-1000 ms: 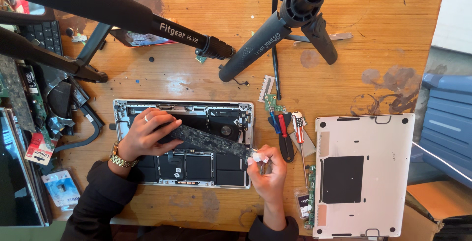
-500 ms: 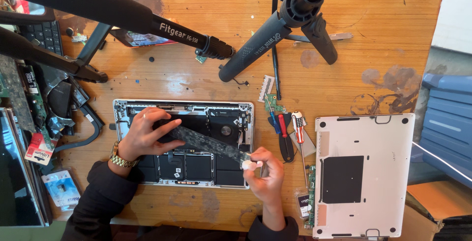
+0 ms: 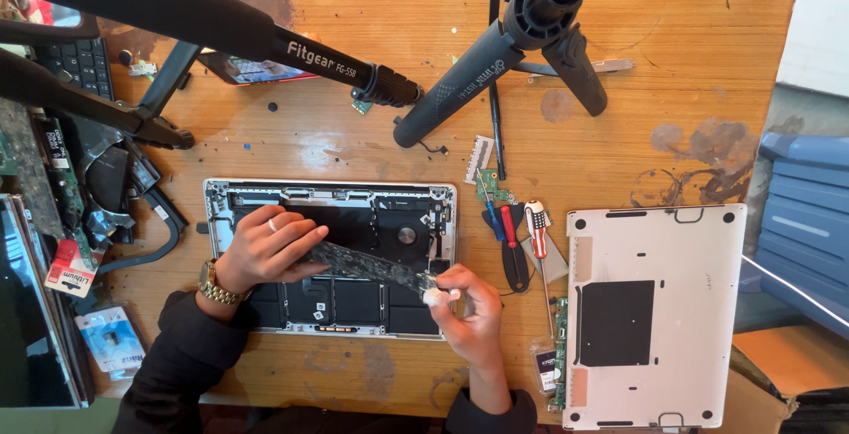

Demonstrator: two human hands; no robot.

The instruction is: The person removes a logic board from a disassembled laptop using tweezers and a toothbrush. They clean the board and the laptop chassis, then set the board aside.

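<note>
The left hand [image 3: 265, 250] pinches one end of a long dark strip [image 3: 371, 266] between thumb and fingers, low and left of centre in the frame. The right hand [image 3: 469, 310] is closed on the strip's other end, where a small white piece [image 3: 433, 296] shows between its fingertips. The strip runs slantwise from upper left to lower right, stretched between the two hands over the open laptop [image 3: 332, 257].

The laptop lies bottom side up on the wooden worktop [image 3: 354, 151], its dark insides showing, in the lower middle of the frame. Just right of it lie a blue-handled and a red-handled screwdriver [image 3: 536, 222], with a small green board [image 3: 492, 188] above them. Further right, at the lower right, lies the silver bottom cover [image 3: 650, 310], inner face up, with a black square pad in its middle.

Across the top of the frame run black tripod legs [image 3: 460, 89]. At the left edge are a dark keyboard [image 3: 84, 62], loose cables and circuit boards [image 3: 62, 177], and small packets [image 3: 110, 338].
</note>
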